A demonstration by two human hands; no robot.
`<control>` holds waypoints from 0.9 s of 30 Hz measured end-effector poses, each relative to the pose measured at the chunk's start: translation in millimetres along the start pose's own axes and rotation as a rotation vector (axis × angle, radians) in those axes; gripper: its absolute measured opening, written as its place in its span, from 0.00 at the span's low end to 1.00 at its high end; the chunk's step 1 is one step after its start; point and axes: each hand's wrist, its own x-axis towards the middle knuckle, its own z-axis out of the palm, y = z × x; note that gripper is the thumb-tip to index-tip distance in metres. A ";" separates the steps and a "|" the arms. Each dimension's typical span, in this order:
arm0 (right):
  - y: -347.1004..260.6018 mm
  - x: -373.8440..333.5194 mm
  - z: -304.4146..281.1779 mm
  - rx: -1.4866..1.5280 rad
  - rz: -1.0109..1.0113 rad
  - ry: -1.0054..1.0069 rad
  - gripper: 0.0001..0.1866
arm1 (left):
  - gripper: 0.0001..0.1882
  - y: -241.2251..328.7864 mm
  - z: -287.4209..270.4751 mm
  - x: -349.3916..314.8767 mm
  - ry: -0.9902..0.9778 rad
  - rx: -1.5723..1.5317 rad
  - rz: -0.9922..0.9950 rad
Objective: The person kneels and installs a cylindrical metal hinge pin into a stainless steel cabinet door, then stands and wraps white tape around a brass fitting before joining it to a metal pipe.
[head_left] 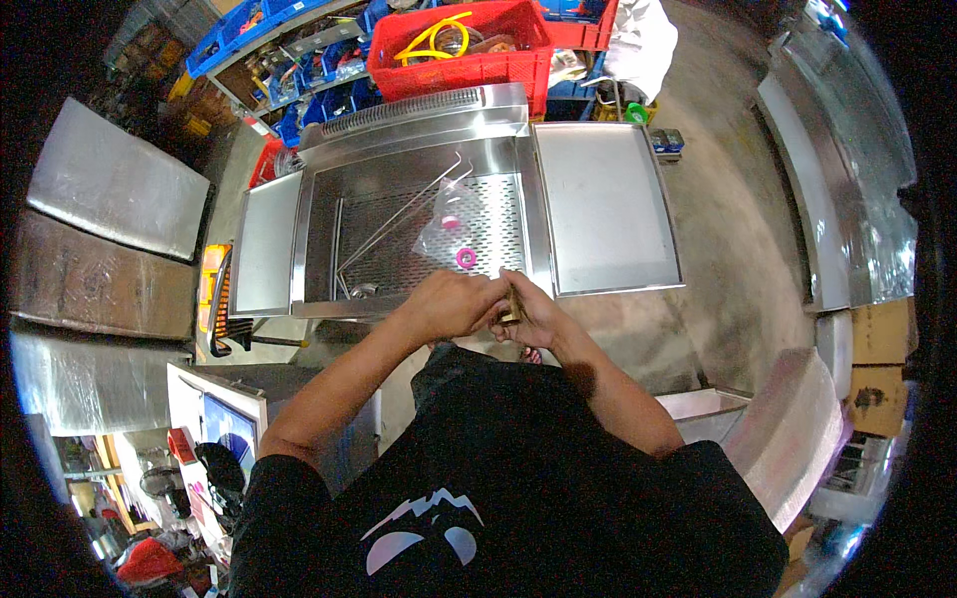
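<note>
My two hands meet just over the front edge of a stainless steel grill-like unit. A small brass-coloured fitting sits in the curled fingers of my right hand. My left hand is closed in a pinch against the fitting's upper end; whatever lies between those fingertips is hidden. Inside the unit, on its slotted plate, lies a pink ring-shaped roll. Behind it is a clear plastic bag with something pink inside. A long bent metal rod leans across the plate.
Flat metal side shelves flank the unit. Beyond it stand a red crate holding yellow tubing and a rack of blue bins. Wrapped panels stand left, cardboard boxes right. An orange-and-black case is beside the left shelf.
</note>
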 end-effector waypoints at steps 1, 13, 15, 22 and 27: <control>-2.1 -1.8 -1.3 -0.030 0.048 0.040 0.22 | 0.18 2.7 0.8 1.2 -0.001 -0.009 0.029; 14.4 7.5 3.0 -0.094 -0.535 0.488 0.27 | 0.24 44.8 55.2 10.7 0.328 -0.578 -0.569; 17.9 11.5 2.9 -0.265 -0.667 0.616 0.28 | 0.21 48.2 64.2 15.2 0.450 -0.745 -0.625; 26.0 27.7 8.3 -0.477 -0.823 0.678 0.33 | 0.26 41.5 68.7 -1.5 0.456 -0.802 -0.688; 28.3 53.3 -5.5 -0.420 -0.375 0.430 0.23 | 0.26 6.0 60.2 -30.9 0.166 -0.514 -0.602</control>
